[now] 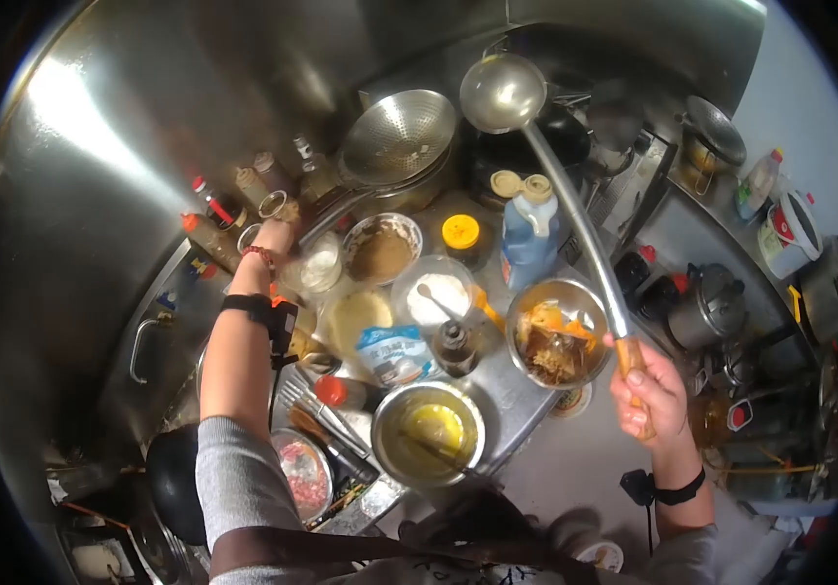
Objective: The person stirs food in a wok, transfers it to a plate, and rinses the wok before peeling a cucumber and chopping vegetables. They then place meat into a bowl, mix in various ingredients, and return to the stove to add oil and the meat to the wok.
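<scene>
My right hand (651, 392) is wrapped round the wooden handle of a long metal ladle (575, 210). The ladle's bowl is raised at the top middle, beside a perforated strainer (399, 136). At the back left, my left hand (277, 232) reaches among bottles and small jars, its fingers by a small round-topped jar (272, 204); whether it grips the jar is unclear. Under the ladle's handle is a metal bowl (557, 333) with orange and brown contents. A bowl of brown powder (383, 248) lies right of my left hand.
A blue jug (530, 234), a yellow-lidded jar (460, 231), a white-and-blue bag (397, 356) and a bowl with yellow liquid (428, 434) crowd the metal counter (516, 395). Brushes and a bowl of pink meat (302, 474) are at the lower left. Pots (707, 307) stand right.
</scene>
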`<action>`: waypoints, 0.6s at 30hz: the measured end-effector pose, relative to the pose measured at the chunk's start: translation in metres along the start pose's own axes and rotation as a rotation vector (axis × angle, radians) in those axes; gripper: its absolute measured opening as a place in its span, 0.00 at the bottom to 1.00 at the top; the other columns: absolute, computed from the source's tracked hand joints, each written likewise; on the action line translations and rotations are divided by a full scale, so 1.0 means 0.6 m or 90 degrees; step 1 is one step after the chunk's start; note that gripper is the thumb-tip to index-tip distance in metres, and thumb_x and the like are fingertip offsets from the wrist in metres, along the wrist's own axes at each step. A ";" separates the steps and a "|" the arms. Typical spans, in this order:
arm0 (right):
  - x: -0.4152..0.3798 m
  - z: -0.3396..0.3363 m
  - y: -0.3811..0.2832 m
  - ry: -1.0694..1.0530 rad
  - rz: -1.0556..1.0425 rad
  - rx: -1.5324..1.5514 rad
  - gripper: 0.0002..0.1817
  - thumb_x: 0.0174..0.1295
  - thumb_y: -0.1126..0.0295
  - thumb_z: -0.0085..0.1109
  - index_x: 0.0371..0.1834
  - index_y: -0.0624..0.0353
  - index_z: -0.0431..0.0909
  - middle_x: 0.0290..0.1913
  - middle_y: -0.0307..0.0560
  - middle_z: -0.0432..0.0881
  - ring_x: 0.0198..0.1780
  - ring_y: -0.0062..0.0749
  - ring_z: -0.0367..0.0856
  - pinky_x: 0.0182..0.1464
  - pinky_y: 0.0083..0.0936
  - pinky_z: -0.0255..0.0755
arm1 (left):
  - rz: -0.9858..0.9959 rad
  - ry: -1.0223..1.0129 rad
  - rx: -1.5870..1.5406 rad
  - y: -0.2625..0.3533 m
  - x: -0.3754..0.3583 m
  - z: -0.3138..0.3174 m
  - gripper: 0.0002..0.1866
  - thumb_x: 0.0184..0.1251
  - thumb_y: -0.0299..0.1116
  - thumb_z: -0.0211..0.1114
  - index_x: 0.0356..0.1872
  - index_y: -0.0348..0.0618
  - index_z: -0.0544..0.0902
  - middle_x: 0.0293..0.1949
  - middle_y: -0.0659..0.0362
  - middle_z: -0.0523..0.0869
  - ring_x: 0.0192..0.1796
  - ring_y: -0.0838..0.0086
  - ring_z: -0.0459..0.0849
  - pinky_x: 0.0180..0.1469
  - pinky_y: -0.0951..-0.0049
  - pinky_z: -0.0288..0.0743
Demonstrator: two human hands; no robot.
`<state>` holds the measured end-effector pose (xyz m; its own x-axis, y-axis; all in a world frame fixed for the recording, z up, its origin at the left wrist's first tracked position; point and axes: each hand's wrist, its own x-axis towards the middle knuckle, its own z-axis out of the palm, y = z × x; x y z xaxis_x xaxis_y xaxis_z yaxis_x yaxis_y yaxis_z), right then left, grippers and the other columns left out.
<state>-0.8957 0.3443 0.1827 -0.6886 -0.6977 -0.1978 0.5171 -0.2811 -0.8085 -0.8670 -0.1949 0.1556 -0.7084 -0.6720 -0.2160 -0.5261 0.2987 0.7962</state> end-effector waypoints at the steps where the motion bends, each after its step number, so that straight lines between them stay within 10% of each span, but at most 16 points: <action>1: 0.001 -0.006 -0.005 0.000 0.020 -0.009 0.25 0.62 0.72 0.49 0.63 0.62 0.59 0.24 0.39 0.67 0.15 0.13 0.62 0.15 0.12 0.60 | -0.091 -0.118 -0.176 0.009 0.008 0.021 0.17 0.67 0.39 0.53 0.50 0.37 0.74 0.41 0.54 0.80 0.38 0.64 0.79 0.44 0.64 0.76; 4: 0.011 -0.025 -0.016 -0.008 0.039 -0.011 0.25 0.62 0.73 0.48 0.63 0.63 0.59 0.24 0.40 0.68 0.15 0.13 0.63 0.15 0.12 0.60 | -0.178 -0.280 -0.457 0.011 0.025 0.101 0.13 0.68 0.36 0.51 0.47 0.41 0.73 0.32 0.57 0.78 0.30 0.70 0.79 0.36 0.65 0.81; 6: 0.021 -0.024 -0.019 -0.007 0.049 -0.003 0.24 0.63 0.73 0.48 0.63 0.62 0.59 0.24 0.39 0.68 0.15 0.14 0.63 0.16 0.13 0.61 | -0.252 -0.218 -0.693 0.070 -0.024 0.164 0.10 0.64 0.30 0.55 0.39 0.32 0.73 0.27 0.59 0.76 0.26 0.79 0.73 0.27 0.88 0.73; 8: 0.040 -0.010 -0.017 0.004 0.048 -0.004 0.23 0.63 0.73 0.48 0.62 0.61 0.60 0.24 0.39 0.68 0.16 0.14 0.63 0.16 0.13 0.60 | -0.171 -0.525 -0.807 0.066 0.009 0.181 0.04 0.61 0.26 0.53 0.29 0.38 0.70 0.23 0.61 0.71 0.24 0.80 0.68 0.24 0.80 0.67; 18: 0.191 0.110 -0.012 0.036 0.100 -0.010 0.06 0.63 0.72 0.51 0.42 0.56 0.67 0.24 0.38 0.68 0.19 0.18 0.66 0.17 0.16 0.60 | -0.086 -0.260 -0.707 0.155 -0.085 0.070 0.07 0.58 0.20 0.50 0.22 0.37 0.66 0.20 0.60 0.67 0.19 0.78 0.63 0.19 0.82 0.57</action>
<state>-0.9448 0.2230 0.2022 -0.6277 -0.6936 -0.3535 0.6129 -0.1604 -0.7737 -0.8995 -0.1042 0.2172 -0.8817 -0.3270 -0.3402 -0.0557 -0.6438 0.7631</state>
